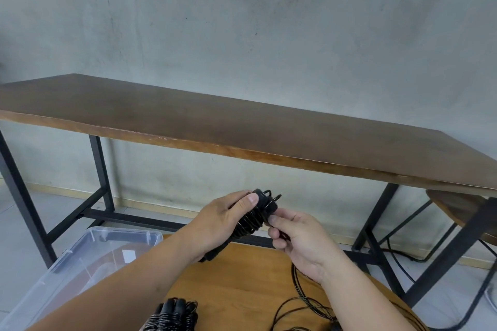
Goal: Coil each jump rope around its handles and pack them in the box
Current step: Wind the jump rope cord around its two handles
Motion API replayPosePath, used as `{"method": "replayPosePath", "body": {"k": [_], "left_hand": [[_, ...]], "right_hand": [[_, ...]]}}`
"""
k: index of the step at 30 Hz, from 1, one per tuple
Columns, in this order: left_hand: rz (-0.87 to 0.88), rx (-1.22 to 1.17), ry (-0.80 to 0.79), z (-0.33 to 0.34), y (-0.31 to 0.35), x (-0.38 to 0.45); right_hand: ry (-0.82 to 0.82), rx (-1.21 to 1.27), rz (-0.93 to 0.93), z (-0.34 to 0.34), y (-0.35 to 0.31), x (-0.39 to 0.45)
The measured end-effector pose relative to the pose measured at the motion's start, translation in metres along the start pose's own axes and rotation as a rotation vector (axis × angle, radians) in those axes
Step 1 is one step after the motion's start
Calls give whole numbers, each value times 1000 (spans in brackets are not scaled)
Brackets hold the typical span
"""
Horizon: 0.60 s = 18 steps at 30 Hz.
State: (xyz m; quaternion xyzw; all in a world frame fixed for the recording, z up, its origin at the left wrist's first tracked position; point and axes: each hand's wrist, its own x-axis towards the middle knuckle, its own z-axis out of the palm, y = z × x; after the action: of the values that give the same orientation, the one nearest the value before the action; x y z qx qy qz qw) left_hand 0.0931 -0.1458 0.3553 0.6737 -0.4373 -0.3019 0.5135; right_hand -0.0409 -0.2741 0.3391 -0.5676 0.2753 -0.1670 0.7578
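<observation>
Over round table (242, 285), left hand (215, 223) wrapped round coiled handles (252, 217), right hand (298, 236) pinching cord (295, 279); box (67, 269) left, second bundle (172, 314) below.

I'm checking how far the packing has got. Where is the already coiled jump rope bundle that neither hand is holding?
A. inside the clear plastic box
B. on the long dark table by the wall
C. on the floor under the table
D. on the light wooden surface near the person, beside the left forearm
D: the coiled bundle lies on the light wooden surface, outside the clear plastic box.
</observation>
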Motion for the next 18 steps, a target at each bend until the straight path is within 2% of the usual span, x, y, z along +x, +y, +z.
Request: {"method": "replayPosePath", "body": {"k": [4,7,12,18], "left_hand": [[18,46,14,3,-2,5],[47,92,12,4,-1,7],[83,224,-43,-2,3,11],[62,162,47,3,1,11]], "right_hand": [[84,-368,-47,10,-7,-6],[137,-544,-61,17,-14,-9],[193,-650,-78,22,-24,-12],[196,-730,-87,28,-25,-11]]}}
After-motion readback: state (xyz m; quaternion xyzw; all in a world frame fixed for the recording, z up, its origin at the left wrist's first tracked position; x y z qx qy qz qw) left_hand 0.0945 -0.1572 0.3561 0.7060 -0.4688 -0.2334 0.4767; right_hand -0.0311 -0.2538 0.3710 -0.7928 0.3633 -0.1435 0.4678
